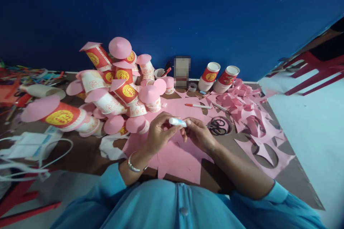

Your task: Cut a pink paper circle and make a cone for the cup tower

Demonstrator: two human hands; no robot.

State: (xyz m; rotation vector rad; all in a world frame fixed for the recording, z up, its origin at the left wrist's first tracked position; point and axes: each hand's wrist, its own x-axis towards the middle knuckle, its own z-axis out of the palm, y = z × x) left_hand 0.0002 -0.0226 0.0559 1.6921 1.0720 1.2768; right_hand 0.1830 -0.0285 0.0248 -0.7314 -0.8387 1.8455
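A small white glue tube [176,122] with pale blue print is held level between both hands, above pink paper. My left hand [159,133] grips its body between thumb and fingers; a silver bangle is on that wrist. At the tube's right end, my right hand [199,133] pinches with thumb and fingertips, which partly hide that end. Below lies a large pink paper sheet [178,159]. Black-handled scissors [217,127] rest just right of my right hand, by a roll of tape. Beyond the hands is a white marker with a red end [198,106].
Paper-cup towers with pink cone tops [126,91] crowd the left. Two stacks of red-and-white cups [209,77] stand near the blue wall. Pink paper scraps [248,112] cover the right side. White cables [40,150] lie at left; a red chair [317,68] is beyond the table.
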